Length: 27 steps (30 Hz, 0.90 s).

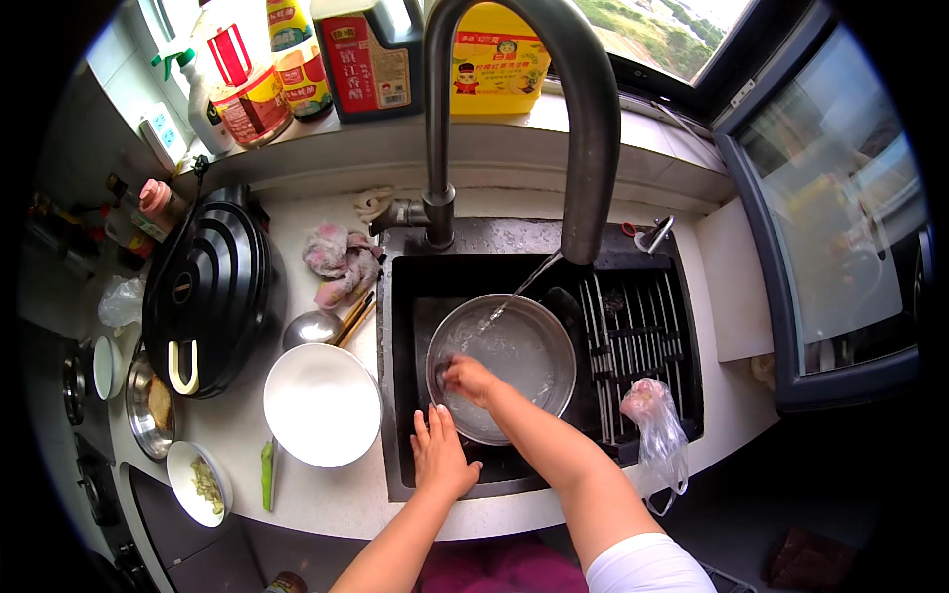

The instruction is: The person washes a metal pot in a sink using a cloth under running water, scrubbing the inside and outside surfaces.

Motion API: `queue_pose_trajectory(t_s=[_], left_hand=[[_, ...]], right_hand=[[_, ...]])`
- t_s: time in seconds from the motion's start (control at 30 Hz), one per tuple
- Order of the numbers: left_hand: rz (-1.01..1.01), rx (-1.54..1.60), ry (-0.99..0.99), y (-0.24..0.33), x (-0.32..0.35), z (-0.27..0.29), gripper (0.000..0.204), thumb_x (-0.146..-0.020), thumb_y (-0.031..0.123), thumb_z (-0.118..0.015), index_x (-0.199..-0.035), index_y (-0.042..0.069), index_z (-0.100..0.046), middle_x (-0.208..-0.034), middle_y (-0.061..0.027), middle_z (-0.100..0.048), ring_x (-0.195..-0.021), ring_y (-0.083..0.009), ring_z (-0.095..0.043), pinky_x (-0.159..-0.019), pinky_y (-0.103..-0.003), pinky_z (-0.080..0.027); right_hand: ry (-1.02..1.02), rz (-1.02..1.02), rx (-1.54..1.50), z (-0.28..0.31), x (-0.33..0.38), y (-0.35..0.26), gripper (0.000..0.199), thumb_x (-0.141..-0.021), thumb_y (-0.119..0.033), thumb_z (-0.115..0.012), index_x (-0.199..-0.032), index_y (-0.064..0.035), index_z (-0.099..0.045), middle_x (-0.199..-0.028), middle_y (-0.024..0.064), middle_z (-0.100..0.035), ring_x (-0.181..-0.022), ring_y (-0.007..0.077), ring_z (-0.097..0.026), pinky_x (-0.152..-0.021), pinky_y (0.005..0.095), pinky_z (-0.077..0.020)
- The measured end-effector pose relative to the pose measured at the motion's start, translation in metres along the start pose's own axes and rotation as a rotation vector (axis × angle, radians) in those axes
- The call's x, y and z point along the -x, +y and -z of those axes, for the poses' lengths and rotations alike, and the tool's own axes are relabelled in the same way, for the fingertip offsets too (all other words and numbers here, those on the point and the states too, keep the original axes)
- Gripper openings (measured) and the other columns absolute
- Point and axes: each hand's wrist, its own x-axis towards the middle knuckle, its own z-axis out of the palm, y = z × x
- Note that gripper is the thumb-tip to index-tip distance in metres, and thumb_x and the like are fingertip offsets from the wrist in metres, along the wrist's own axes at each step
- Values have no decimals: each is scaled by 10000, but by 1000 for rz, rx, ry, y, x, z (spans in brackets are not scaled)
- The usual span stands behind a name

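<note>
A round metal basin (565,346) sits in the dark sink (415,259), with cloudy water in it. From the grey faucet (593,148) a thin stream runs down into the basin. My right hand (469,381) reaches over the basin's left side, fingers curled in against the inner wall; what they hold, if anything, is blurred and hidden. My left hand (445,457) lies with fingers stretched out, its tips at the basin's lower left rim. Left of the sink, a large white bowl (322,405) stands on the counter.
A black roll-up rack (633,341) covers the sink's right side; a plastic bag (664,445) lies on its front edge. Left are a black electric pan (213,287), rags (341,262), chopsticks (358,316), a ladle (311,328), a green vegetable (267,474) and a small food bowl (188,494).
</note>
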Motion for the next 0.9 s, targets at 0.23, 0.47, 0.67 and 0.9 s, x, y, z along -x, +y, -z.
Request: queue_pose_trajectory(t_s=[0.23, 0.47, 0.67, 0.9], left_hand=[[5, -8, -21, 4, 1, 2, 1042, -693, 277, -771, -1435, -29, -106, -1506, -189, -110, -1409, -349, -41, -1133, -477, -147], [1, -11, -24, 2, 1, 1, 1073, -670, 296, -786, -1434, -37, -110, -1506, -193, -120, -1412, -340, -38, -1136, -468, -132], [-16, -10, -1, 4, 0, -1, 1096, -649, 308, -794, -1435, -37, -112, -1503, -191, -138, -1413, -334, -42, -1137, -461, -127], [-2, -13, -14, 4, 2, 1, 1044, -686, 289, -778, -1436, -23, -123, -1509, -182, -126, -1415, -331, -36, -1129, -486, -151]], right_hand=[[381, 355, -840, 41, -38, -44, 102, -846, -130, -520, -947, -134, -529, -839, 68, -545, -810, 236, -538, -783, 404, -438], [312, 181, -312, -59, 30, -49, 548, -903, -423, -533, -1318, -105, -371, -1422, 100, -351, -1313, 296, -302, -1031, 543, -245], [34, 234, 249, -47, 73, -16, 442, -943, -379, -487, -1237, -48, -479, -1162, 74, -539, -1071, 148, -480, -923, 290, -374], [261, 570, 47, -34, 8, -39, 572, -954, -323, -469, -1451, -133, -261, -1447, 34, -299, -1300, 182, -313, -1046, 330, -288]])
